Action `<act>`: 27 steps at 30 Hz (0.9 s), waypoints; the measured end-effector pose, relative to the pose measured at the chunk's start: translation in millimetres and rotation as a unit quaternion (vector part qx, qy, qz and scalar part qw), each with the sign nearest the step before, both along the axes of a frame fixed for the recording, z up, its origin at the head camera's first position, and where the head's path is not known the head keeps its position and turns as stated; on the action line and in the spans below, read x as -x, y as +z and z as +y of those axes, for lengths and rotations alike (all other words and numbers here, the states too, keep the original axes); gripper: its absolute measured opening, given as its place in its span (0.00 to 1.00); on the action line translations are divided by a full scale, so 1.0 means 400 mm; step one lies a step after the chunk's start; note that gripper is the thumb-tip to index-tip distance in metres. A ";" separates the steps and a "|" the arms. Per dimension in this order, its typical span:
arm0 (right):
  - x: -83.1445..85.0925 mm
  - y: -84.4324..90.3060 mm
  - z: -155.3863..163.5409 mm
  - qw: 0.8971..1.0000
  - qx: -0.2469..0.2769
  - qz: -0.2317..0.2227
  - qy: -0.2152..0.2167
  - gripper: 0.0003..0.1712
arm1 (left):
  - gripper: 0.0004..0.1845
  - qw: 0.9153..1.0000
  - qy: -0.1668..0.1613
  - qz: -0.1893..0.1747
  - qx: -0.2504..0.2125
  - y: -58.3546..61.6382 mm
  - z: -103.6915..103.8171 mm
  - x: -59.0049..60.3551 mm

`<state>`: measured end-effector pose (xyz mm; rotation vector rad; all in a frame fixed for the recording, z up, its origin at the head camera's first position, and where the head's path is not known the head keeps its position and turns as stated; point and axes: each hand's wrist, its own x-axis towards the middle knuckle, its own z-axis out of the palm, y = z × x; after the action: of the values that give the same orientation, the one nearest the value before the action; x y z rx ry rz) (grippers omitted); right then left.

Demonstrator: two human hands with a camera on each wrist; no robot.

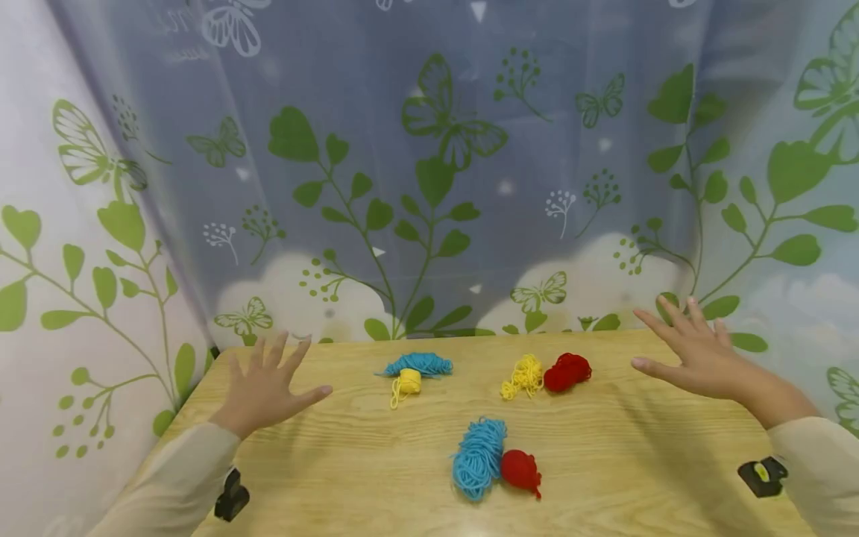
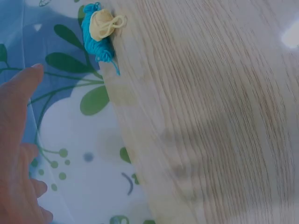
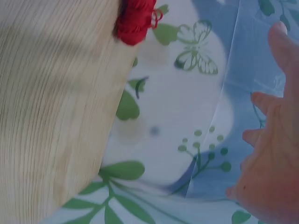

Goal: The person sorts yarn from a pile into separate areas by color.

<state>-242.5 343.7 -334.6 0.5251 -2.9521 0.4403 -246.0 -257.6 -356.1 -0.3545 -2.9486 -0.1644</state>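
Note:
My left hand (image 1: pixel 265 391) hovers over the table's left side, fingers spread, holding nothing. Nearest to it lie a long blue yarn bundle (image 1: pixel 429 363) and a small yellow yarn ball (image 1: pixel 410 381) in front of it, touching. On the right, my right hand (image 1: pixel 698 354) is raised with its fingers spread, also bare. Closest to that hand is a dark red yarn bundle (image 1: pixel 568 372), beside a loose yellow yarn bundle (image 1: pixel 523 376). Nearer the front, a larger blue yarn skein (image 1: pixel 479 458) touches a round red yarn ball (image 1: pixel 520 470).
The yarn lies on a light wooden table (image 1: pixel 349 462). A curtain (image 1: pixel 376 186) printed with green leaves and butterflies hangs behind the table and along both sides. Each wrist carries a small black device, one at the left (image 1: pixel 231 496) and one at the right (image 1: pixel 763 476).

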 end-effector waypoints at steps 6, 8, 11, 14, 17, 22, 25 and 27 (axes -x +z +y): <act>0.004 -0.012 -0.059 0.999 0.026 -0.006 0.031 0.49 | 0.49 1.000 -0.012 0.002 -0.027 -0.029 0.040 0.034; 0.003 -0.019 -0.082 0.998 0.037 -0.014 0.042 0.48 | 0.49 0.999 -0.015 0.006 -0.033 -0.039 0.056 0.046; 0.004 -0.031 -0.118 0.997 0.051 -0.027 0.055 0.47 | 0.49 0.999 -0.021 0.011 -0.043 -0.049 0.083 0.064; 0.007 -0.050 -0.154 0.995 0.064 -0.032 0.076 0.46 | 0.48 0.998 -0.027 0.012 -0.057 -0.057 0.112 0.084; 0.009 -0.073 -0.191 0.992 0.071 -0.032 0.097 0.46 | 0.49 0.997 -0.028 0.001 -0.073 -0.065 0.140 0.105; 0.006 -0.110 -0.250 0.989 0.078 -0.037 0.123 0.46 | 0.49 0.993 -0.025 -0.025 -0.111 -0.074 0.187 0.134; 0.005 -0.132 -0.285 0.984 0.088 -0.052 0.145 0.46 | 0.50 0.989 -0.024 -0.043 -0.139 -0.079 0.216 0.148; 0.003 -0.147 -0.305 0.980 0.098 -0.070 0.160 0.46 | 0.49 0.986 -0.025 -0.051 -0.157 -0.084 0.236 0.156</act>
<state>-243.6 221.6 -393.3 0.9844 -2.9114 0.8219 -308.5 -163.4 -389.6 -0.3825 -2.9452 -0.6631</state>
